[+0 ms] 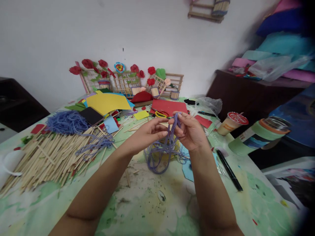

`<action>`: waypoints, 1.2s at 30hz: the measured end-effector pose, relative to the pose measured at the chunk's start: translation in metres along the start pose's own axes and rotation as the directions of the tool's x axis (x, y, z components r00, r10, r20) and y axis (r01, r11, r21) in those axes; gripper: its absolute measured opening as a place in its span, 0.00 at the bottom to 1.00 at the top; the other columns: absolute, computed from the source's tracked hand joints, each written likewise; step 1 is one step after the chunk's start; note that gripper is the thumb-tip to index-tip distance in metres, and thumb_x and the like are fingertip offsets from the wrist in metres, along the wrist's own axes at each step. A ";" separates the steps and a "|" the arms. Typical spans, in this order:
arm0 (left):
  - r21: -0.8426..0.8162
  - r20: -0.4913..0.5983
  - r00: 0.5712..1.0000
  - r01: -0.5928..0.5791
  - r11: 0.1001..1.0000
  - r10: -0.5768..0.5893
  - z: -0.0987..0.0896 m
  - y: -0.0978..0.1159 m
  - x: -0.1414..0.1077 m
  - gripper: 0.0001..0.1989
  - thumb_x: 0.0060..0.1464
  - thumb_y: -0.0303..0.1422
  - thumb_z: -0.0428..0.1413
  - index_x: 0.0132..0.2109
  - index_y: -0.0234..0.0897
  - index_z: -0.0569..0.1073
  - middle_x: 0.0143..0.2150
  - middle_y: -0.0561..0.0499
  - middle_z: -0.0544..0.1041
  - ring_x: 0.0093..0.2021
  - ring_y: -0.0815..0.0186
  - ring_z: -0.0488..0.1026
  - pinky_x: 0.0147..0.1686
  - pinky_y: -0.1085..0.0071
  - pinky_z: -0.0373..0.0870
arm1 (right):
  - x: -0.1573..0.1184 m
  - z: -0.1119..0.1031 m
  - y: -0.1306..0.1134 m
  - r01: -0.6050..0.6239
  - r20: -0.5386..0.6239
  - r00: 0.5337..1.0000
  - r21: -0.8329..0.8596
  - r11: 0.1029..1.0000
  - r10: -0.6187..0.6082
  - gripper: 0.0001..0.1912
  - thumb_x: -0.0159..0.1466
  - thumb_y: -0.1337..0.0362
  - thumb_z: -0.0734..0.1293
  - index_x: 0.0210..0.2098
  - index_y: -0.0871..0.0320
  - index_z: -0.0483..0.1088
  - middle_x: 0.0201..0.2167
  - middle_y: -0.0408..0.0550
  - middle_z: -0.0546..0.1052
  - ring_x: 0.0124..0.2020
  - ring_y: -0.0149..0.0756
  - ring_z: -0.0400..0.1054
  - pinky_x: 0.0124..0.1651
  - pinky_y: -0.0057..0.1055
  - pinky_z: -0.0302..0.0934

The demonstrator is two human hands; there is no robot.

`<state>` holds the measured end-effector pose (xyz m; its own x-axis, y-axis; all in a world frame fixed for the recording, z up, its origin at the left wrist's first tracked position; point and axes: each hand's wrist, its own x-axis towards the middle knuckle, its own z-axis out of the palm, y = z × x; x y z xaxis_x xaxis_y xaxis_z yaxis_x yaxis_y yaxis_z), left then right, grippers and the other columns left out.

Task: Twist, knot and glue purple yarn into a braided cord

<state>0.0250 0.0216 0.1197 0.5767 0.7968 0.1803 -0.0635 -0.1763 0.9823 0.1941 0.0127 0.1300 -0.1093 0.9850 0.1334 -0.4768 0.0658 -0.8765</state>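
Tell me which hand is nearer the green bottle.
Right. The right hand pinches purple yarn, with the green bottle off to its right; the left hand is farther left, beyond the yarn.

Purple yarn [160,154] over a blotchy green-and-cream tablecloth [137,206]; yellow [105,103] and red paper sheets [169,107].

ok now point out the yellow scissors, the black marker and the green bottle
yellow scissors [161,114]: head view, on the yellow handle
black marker [229,170]: head view, middle of the barrel
green bottle [240,147]: head view, lower green side of the body
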 end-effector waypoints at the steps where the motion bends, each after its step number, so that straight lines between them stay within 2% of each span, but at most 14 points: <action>1: -0.001 -0.018 1.000 0.005 1.000 -0.005 -0.001 0.000 0.000 0.24 0.52 0.35 0.59 0.56 0.36 0.66 0.43 0.45 0.75 0.44 0.63 0.73 0.41 0.67 0.69 | 0.000 0.000 -0.001 -0.003 -0.006 1.000 -0.005 1.000 0.003 0.09 0.56 0.62 0.67 0.34 0.59 0.68 0.24 0.43 0.75 0.13 0.21 0.48 0.15 0.24 0.34; 6: 0.076 -0.062 0.998 0.033 0.997 -0.029 -0.019 0.004 0.000 0.25 0.52 0.37 0.58 0.57 0.36 0.66 0.28 0.54 0.69 0.26 0.72 0.65 0.27 0.74 0.64 | -0.002 -0.004 -0.009 -0.008 -0.024 1.000 0.008 1.000 0.008 0.09 0.56 0.62 0.68 0.34 0.58 0.66 0.19 0.37 0.68 0.13 0.20 0.47 0.14 0.22 0.35; 8: 0.146 -0.116 0.993 0.055 0.988 -0.038 -0.034 0.010 -0.003 0.26 0.52 0.39 0.58 0.57 0.38 0.67 0.27 0.55 0.67 0.24 0.73 0.63 0.24 0.75 0.62 | -0.004 -0.007 -0.014 0.007 -0.031 1.000 0.026 1.000 -0.006 0.08 0.57 0.62 0.68 0.34 0.58 0.66 0.19 0.36 0.65 0.13 0.19 0.46 0.14 0.22 0.35; 10: 0.264 -0.239 0.971 0.038 0.964 0.028 -0.054 0.016 -0.007 0.24 0.51 0.40 0.59 0.55 0.38 0.70 0.28 0.55 0.68 0.26 0.72 0.64 0.26 0.74 0.62 | -0.006 -0.011 -0.019 0.037 -0.036 0.999 0.013 0.999 -0.037 0.08 0.58 0.62 0.67 0.35 0.57 0.65 0.20 0.35 0.63 0.13 0.19 0.46 0.14 0.21 0.36; 12: 0.387 -0.392 0.908 0.020 0.922 0.145 -0.076 0.022 -0.013 0.22 0.50 0.40 0.60 0.50 0.37 0.73 0.27 0.55 0.67 0.26 0.72 0.63 0.26 0.74 0.61 | -0.007 -0.015 -0.024 0.077 -0.042 0.996 -0.038 0.996 -0.078 0.07 0.59 0.61 0.67 0.34 0.56 0.65 0.20 0.35 0.62 0.13 0.19 0.45 0.14 0.22 0.37; 15: 0.500 -0.562 0.796 0.112 0.859 0.223 -0.109 0.025 -0.025 0.18 0.52 0.40 0.58 0.48 0.36 0.74 0.25 0.56 0.68 0.25 0.72 0.62 0.26 0.73 0.57 | -0.008 -0.019 -0.030 0.147 -0.070 0.985 -0.114 0.983 -0.155 0.07 0.60 0.60 0.67 0.33 0.55 0.65 0.19 0.35 0.59 0.13 0.20 0.43 0.15 0.23 0.38; 18: 0.611 -0.641 0.706 0.232 0.757 0.301 -0.138 0.021 -0.034 0.15 0.53 0.40 0.56 0.43 0.36 0.76 0.21 0.59 0.69 0.28 0.70 0.67 0.27 0.72 0.53 | -0.009 -0.022 -0.033 0.209 -0.105 0.968 -0.165 0.964 -0.227 0.06 0.61 0.59 0.65 0.31 0.54 0.64 0.18 0.35 0.55 0.14 0.22 0.41 0.16 0.25 0.39; 20: 0.702 -0.627 0.682 0.285 0.653 0.376 -0.152 0.016 -0.038 0.12 0.51 0.39 0.57 0.38 0.35 0.77 0.17 0.59 0.67 0.28 0.69 0.69 0.26 0.71 0.49 | -0.011 -0.025 -0.036 0.242 -0.121 0.957 -0.180 0.954 -0.265 0.06 0.62 0.60 0.64 0.30 0.53 0.65 0.18 0.35 0.54 0.15 0.24 0.40 0.16 0.25 0.40; 22: 0.767 -0.588 0.686 0.307 0.564 0.428 -0.161 0.012 -0.040 0.11 0.50 0.37 0.57 0.35 0.33 0.77 0.15 0.60 0.67 0.26 0.72 0.68 0.26 0.70 0.46 | -0.015 -0.031 -0.042 0.286 -0.132 0.943 -0.147 0.947 -0.305 0.04 0.62 0.62 0.64 0.30 0.53 0.66 0.18 0.36 0.54 0.15 0.24 0.42 0.16 0.25 0.41; 25: 0.801 -0.567 0.684 0.330 0.498 0.459 -0.172 0.010 -0.044 0.09 0.50 0.36 0.57 0.33 0.34 0.77 0.14 0.61 0.65 0.24 0.75 0.66 0.26 0.69 0.45 | -0.025 -0.045 -0.055 0.374 -0.180 0.910 -0.029 0.927 -0.373 0.03 0.61 0.66 0.64 0.31 0.54 0.68 0.18 0.37 0.55 0.15 0.24 0.43 0.15 0.24 0.43; 29: 0.825 -0.562 0.617 0.374 0.424 0.551 -0.190 0.008 -0.059 0.06 0.48 0.35 0.58 0.28 0.38 0.75 0.11 0.58 0.62 0.29 0.70 0.71 0.26 0.67 0.44 | -0.041 -0.061 -0.074 0.452 -0.251 0.864 0.003 0.892 -0.437 0.03 0.59 0.67 0.66 0.30 0.54 0.68 0.18 0.37 0.56 0.15 0.25 0.44 0.13 0.25 0.45; 31: 0.840 -0.542 0.608 0.383 0.383 0.580 -0.197 0.007 -0.066 0.07 0.49 0.33 0.57 0.26 0.37 0.74 0.10 0.56 0.59 0.30 0.68 0.72 0.27 0.67 0.43 | -0.044 -0.061 -0.078 0.453 -0.286 0.857 0.020 0.891 -0.429 0.03 0.59 0.68 0.66 0.30 0.55 0.68 0.18 0.37 0.56 0.15 0.24 0.44 0.13 0.23 0.45; 34: 0.818 -0.573 0.673 0.444 0.365 0.468 -0.192 0.010 -0.064 0.09 0.49 0.35 0.57 0.28 0.34 0.75 0.12 0.56 0.62 0.30 0.67 0.72 0.27 0.69 0.44 | -0.041 -0.051 -0.074 0.390 -0.325 0.878 0.060 0.919 -0.351 0.03 0.60 0.69 0.64 0.30 0.57 0.69 0.18 0.37 0.57 0.15 0.21 0.45 0.13 0.20 0.43; 36: 0.804 -0.581 0.721 0.440 0.399 0.376 -0.171 0.015 -0.052 0.10 0.49 0.38 0.58 0.31 0.34 0.77 0.17 0.57 0.69 0.31 0.67 0.72 0.27 0.70 0.48 | -0.035 -0.040 -0.065 0.324 -0.282 0.911 0.042 0.945 -0.299 0.04 0.61 0.67 0.63 0.31 0.57 0.69 0.19 0.37 0.60 0.14 0.20 0.46 0.13 0.20 0.41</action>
<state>-0.1455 0.0760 0.1342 -0.0816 0.8444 0.5294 0.8838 -0.1842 0.4301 0.2640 -0.0200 0.1633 0.2893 0.9231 0.2535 -0.5229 0.3742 -0.7658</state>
